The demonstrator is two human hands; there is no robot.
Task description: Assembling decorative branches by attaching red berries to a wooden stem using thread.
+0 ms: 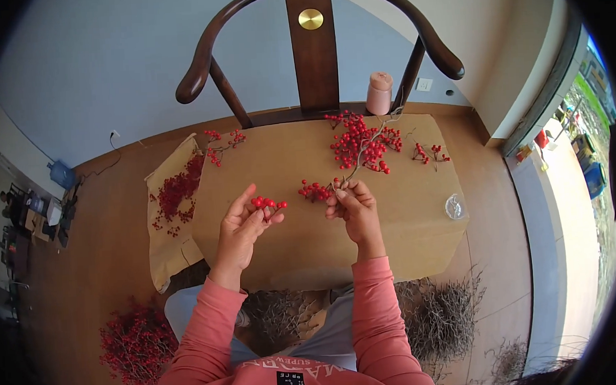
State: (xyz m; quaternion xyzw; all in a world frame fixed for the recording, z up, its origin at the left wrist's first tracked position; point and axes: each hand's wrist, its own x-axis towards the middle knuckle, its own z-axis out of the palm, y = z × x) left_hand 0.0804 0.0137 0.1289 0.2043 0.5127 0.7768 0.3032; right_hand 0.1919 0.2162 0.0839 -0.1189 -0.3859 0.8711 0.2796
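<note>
Between the thumb and fingers of my left hand (237,227) is a small sprig of red berries (267,204), held above the paper-covered surface. My right hand (355,207) pinches a thin grey-brown branch (363,151) that slants up and away to the right. Next to the right fingers, a berry cluster (313,190) hangs on the left side of that branch. Farther back, a large heap of red berries (353,143) lies around the branch; which stems join it I cannot tell. The two hands are apart.
Brown paper (278,152) covers the chair seat. Small sprigs lie at its far left (215,154) and right (431,154), near a clear plastic piece (454,206). A pink bottle (380,93) stands behind. Berry branches (140,348) and bare twigs (440,321) lie on the floor.
</note>
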